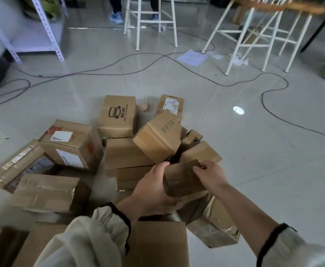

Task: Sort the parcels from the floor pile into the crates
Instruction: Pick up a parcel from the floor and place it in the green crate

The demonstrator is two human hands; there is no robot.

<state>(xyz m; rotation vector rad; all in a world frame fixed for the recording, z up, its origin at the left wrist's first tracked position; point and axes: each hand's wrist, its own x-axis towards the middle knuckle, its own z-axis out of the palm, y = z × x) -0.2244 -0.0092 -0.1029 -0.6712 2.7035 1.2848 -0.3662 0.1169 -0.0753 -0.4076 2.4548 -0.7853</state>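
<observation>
A pile of several brown cardboard parcels [119, 157] lies on the grey floor in front of me. Both hands hold one small taped parcel [182, 180] above the pile's near right part. My left hand [154, 187] grips its left end from below and the side. My right hand [209, 174] pinches its upper right edge. A tilted parcel with green print [157, 137] leans on the pile just behind. No crate is in view.
Black cables [273, 105] snake across the floor behind and to the right of the pile. White stools [150, 22] [254, 41] stand at the back, a metal shelf [34, 41] at the back left. A person's blue shoes [116, 17] show behind the stool. Paper [192, 57] lies on the floor.
</observation>
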